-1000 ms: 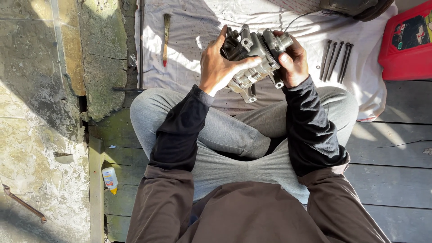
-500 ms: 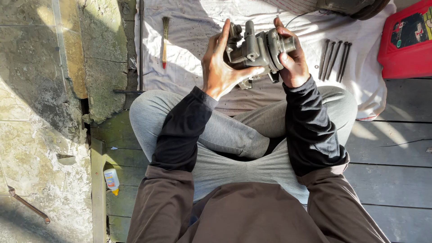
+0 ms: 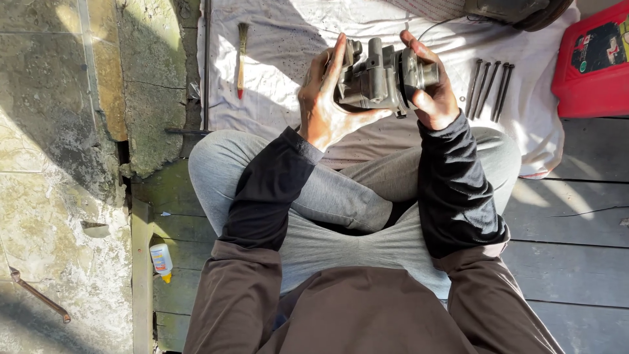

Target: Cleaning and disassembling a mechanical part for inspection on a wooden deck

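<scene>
From my remote seat I see the left hand (image 3: 327, 105) wrapped around the near end of a grey metal engine part (image 3: 380, 75), palm under it and fingers (image 3: 337, 56) stretched up along its side, so it is grasping, not clenched tight. The part sits raised above my crossed legs, over a white cloth (image 3: 282, 39) spread on the floor. The right hand (image 3: 432, 88) grips the other end of the same part, thumb across its round face and fingers curled behind; both hands carry it together.

Moving left to right through the surroundings: a bent rusty rod (image 3: 39, 295) lies on the stone slab at the far left, then a small white bottle with a yellow cap (image 3: 161, 261) lies by a wooden plank edge. A long thin metal rod (image 3: 207, 62) runs along the cloth's left border, and a small brush with a red-tipped handle (image 3: 241, 59) lies on the cloth just beside it. Right of the hands, four long dark bolts (image 3: 488, 88) lie side by side on the cloth, well clear of the part. At the far right stands a red plastic container (image 3: 593, 62) with a dark rectangular label on its face.
</scene>
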